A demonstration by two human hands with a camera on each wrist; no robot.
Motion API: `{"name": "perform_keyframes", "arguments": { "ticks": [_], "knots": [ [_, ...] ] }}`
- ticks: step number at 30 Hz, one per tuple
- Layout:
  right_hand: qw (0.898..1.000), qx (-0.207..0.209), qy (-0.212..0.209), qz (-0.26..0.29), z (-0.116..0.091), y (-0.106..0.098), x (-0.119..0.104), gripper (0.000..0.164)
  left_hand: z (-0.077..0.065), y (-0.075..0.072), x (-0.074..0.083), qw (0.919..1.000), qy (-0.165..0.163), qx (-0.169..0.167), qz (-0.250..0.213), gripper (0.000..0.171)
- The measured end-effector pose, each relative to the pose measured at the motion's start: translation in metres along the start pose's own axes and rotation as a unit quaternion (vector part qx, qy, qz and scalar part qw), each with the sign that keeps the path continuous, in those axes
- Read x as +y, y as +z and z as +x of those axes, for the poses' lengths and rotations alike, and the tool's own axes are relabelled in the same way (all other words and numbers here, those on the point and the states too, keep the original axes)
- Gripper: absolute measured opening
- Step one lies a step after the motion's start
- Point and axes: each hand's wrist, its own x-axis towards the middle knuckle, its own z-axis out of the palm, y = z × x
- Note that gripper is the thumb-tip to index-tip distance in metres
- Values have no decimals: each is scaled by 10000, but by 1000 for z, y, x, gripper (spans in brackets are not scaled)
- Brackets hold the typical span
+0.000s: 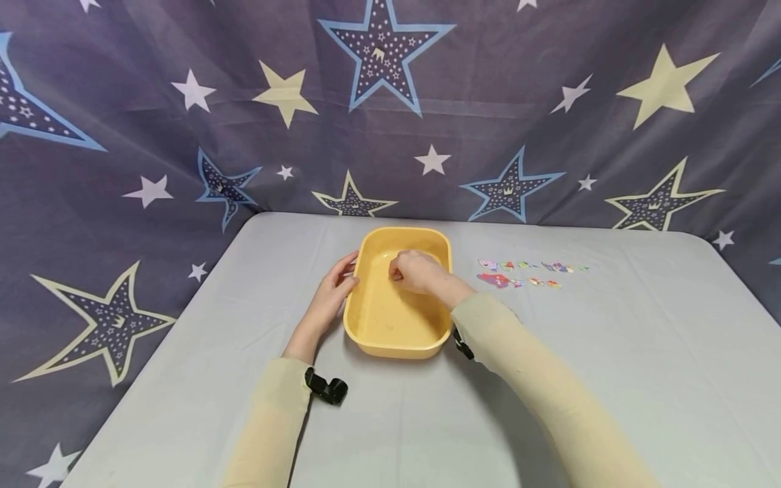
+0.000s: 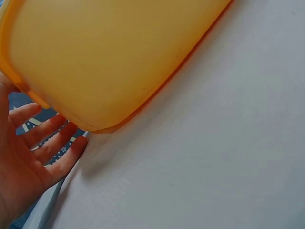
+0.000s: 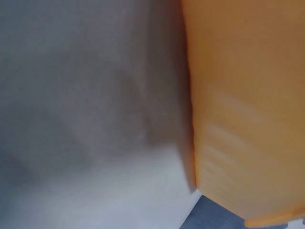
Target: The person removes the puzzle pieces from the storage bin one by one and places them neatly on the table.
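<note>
A yellow rectangular tub (image 1: 399, 332) stands in the middle of the table. At its left side, my left hand (image 1: 329, 291) touches the outer wall; in the left wrist view, the fingers (image 2: 62, 164) are spread and fairly straight. My right hand (image 1: 417, 271) reaches over the tub's right rim into it, fingers curled downward. Anything under those fingers is hidden. The right wrist view shows just the tub's outer wall (image 3: 248, 109), without the hand. To the right of the tub lie several small colourful flat cutouts (image 1: 493, 279) in two rows.
A pale grey cloth covers the table (image 1: 274, 271). Behind it and to the left hangs a dark curtain (image 1: 232, 54) printed with stars. Each wrist bears a black strap, such as the left strap (image 1: 326, 388).
</note>
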Motion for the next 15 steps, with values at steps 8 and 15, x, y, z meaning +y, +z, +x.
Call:
{"name": "perform_keyframes", "arguments": {
  "ticks": [8, 15],
  "knots": [
    [9988, 127, 139, 459, -12, -17, 0, 14, 0, 0, 1, 10000, 3, 11, -1, 54],
    [9967, 558, 33, 594, -25, -25, 6, 11, 2, 0, -2, 10000, 2, 23, 5, 54]
  ]
}}
